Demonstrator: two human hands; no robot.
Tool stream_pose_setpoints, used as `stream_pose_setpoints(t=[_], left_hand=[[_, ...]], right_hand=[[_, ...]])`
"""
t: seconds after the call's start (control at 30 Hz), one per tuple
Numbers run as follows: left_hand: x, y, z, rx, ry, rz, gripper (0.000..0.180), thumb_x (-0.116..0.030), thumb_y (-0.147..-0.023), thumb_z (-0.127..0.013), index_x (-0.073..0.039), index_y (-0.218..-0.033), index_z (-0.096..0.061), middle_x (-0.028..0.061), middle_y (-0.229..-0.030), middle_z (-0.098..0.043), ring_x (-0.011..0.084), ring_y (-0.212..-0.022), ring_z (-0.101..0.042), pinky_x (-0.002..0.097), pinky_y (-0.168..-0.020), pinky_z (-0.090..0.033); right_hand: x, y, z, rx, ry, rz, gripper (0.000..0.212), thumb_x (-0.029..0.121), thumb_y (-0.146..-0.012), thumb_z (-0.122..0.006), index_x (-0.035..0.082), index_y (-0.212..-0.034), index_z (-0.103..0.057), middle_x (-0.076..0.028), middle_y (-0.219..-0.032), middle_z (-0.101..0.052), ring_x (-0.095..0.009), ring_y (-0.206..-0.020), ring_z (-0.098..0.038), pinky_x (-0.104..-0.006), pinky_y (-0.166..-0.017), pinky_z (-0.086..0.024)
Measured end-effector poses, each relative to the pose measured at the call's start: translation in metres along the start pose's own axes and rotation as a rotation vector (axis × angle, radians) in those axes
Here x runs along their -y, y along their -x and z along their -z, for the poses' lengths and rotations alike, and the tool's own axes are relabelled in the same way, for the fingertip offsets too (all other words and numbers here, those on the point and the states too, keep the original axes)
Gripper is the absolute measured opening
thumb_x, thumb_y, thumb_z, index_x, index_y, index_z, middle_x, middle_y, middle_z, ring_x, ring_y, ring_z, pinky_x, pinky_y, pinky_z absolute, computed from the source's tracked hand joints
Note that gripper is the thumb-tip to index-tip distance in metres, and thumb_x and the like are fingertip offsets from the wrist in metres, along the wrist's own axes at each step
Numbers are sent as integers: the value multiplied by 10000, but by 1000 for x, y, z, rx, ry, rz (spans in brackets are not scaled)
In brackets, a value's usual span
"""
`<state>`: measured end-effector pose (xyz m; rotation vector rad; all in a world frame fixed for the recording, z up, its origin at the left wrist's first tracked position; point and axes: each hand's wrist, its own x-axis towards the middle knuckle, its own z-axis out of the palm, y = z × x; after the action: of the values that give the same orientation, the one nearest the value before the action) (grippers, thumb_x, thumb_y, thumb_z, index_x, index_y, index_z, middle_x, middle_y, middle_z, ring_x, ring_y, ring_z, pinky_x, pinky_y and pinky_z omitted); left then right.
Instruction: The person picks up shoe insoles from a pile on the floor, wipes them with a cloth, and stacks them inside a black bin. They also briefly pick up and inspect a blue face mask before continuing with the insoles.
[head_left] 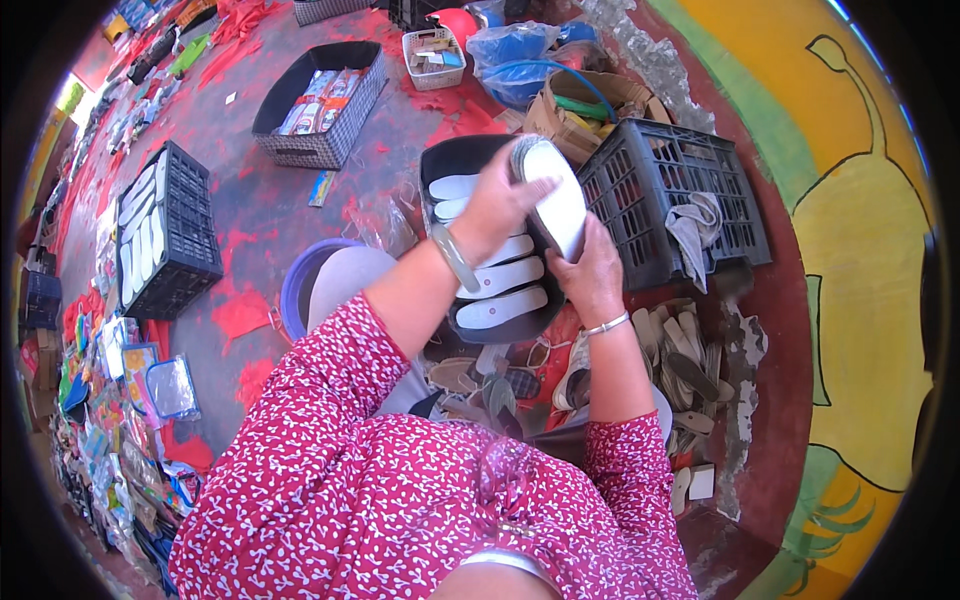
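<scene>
A white insole [552,196] with a grey edge is held up between both hands. My left hand [494,208], with a bangle on the wrist, is closed round its upper left side, the thumb lying on the white face. The lower end is pinched by my right hand [594,270]. Below them stands a black bin [440,160], where several white insoles [502,308] lie side by side in a row. My left forearm hides part of that row.
Right of the bin stands a black crate [640,240] with a grey cloth [694,228] over its side. Loose shoes [685,360] are heaped beside my right arm. To the left are a purple basin [296,290], a crate of white insoles [190,235] and a checked box [300,155].
</scene>
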<state>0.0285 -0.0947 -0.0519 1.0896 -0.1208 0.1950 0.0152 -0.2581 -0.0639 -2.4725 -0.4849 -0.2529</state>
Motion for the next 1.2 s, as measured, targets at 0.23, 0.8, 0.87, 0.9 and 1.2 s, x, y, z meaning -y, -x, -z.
stream_pose_setpoints(t=[0.23,0.8,0.87,0.9,1.2], left_hand=[[-50,-3,34,-8,-166,168,368,-16,-848,-582,45,-1191,-464,98,-1008,-609,143,-904,-605,268,-783,-516],[-120,23,44,-483,98,-264,357,-67,-881,-469,3,-1230,-446,129,-1263,-479,209,-1166,-462,340,-929,-384],[-121,20,46,-470,114,-293,336,-57,-881,-456,-2,-1212,-463,127,-1270,-478,201,-1171,-458,341,-934,-381],[-123,18,51,-451,116,-296,323,-50,-881,-451,-10,-1201,-474,120,-1271,-477,186,-1166,-458,335,-935,-377],[-98,-7,74,-429,93,-99,309,-35,-872,-456,-1,-1176,-499,153,-1293,-472,224,-1206,-443,370,-951,-377]], right_hand=[[27,-21,16,52,83,14,587,123,-652,-747,32,-1153,-455,-172,-1045,-551,-339,-1013,-513,-410,-867,-434],[-21,-141,-88,325,276,75,473,192,-667,-737,11,-1015,-474,-207,-1025,-556,-361,-993,-533,-423,-837,-456],[-37,-151,-120,432,358,30,462,197,-675,-727,22,-1017,-470,-189,-1028,-554,-346,-996,-538,-410,-846,-469],[-37,-155,-137,462,386,34,449,189,-681,-720,25,-1017,-471,-184,-1032,-554,-339,-1003,-539,-402,-849,-471],[-74,-170,-201,765,242,-37,399,156,-701,-661,15,-1056,-544,-181,-1014,-603,-312,-935,-592,-364,-798,-485]])
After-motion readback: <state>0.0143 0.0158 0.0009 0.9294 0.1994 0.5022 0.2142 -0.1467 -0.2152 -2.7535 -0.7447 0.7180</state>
